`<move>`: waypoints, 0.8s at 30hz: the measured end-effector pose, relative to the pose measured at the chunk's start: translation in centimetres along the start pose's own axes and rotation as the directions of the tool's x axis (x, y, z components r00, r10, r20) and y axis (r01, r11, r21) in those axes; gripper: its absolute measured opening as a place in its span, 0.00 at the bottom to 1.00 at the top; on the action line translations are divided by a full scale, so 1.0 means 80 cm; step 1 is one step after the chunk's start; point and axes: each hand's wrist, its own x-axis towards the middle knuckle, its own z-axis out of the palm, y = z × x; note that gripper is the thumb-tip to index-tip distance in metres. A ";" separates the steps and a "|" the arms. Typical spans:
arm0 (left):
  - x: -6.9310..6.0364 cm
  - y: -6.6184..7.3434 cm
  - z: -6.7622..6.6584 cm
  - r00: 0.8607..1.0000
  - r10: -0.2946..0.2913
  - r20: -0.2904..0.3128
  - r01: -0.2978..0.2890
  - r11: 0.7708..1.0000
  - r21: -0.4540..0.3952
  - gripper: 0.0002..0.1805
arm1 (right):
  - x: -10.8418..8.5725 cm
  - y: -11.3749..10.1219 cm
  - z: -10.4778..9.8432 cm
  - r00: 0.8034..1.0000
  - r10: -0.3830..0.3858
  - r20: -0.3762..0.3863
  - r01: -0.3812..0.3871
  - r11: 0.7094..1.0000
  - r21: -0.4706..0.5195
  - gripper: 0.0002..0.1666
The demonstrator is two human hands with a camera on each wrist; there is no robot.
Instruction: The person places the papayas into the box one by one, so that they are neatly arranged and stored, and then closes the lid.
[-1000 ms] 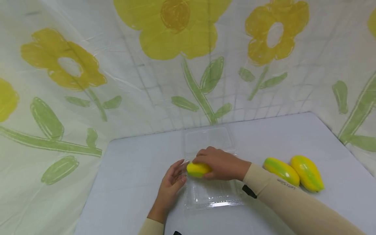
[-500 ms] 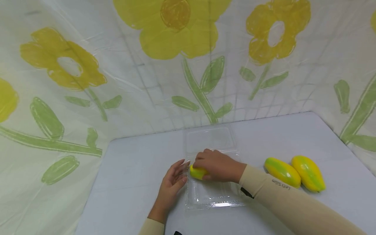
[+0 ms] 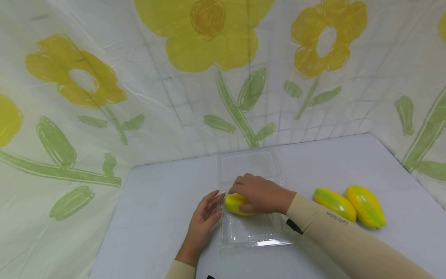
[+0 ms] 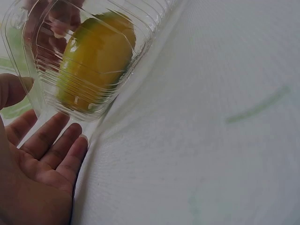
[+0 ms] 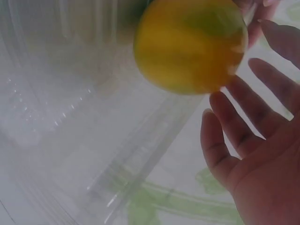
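From my remote feed I see the fruit (image 3: 235, 204) in the clear box (image 3: 270, 243), the right hand (image 3: 262, 194) over it, fingers loosely spread; the left hand (image 3: 204, 214), fingers relaxed, is at the box's left edge.

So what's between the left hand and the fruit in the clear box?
The side wall of the clear box; the left wrist view shows it between the left hand and the fruit.

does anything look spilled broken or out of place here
Nothing stands out. One yellow-green fruit is in the open clear container under the right hand, two more fruits sit together on the table, and no spill or damage shows.
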 end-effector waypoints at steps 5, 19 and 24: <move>0.000 0.000 0.000 1.000 0.007 0.006 -0.007 1.000 0.009 0.33 | -0.004 0.002 -0.015 0.998 0.066 0.008 -0.067 0.995 0.077 0.25; 0.000 0.003 0.003 1.000 -0.007 -0.009 0.007 0.999 0.033 0.33 | -0.026 0.005 -0.050 0.983 0.180 -0.026 -0.167 0.951 0.261 0.31; 0.001 0.002 0.002 1.000 0.008 -0.009 -0.007 0.999 0.046 0.33 | -0.039 0.009 -0.063 0.980 0.183 -0.082 -0.152 0.944 0.293 0.32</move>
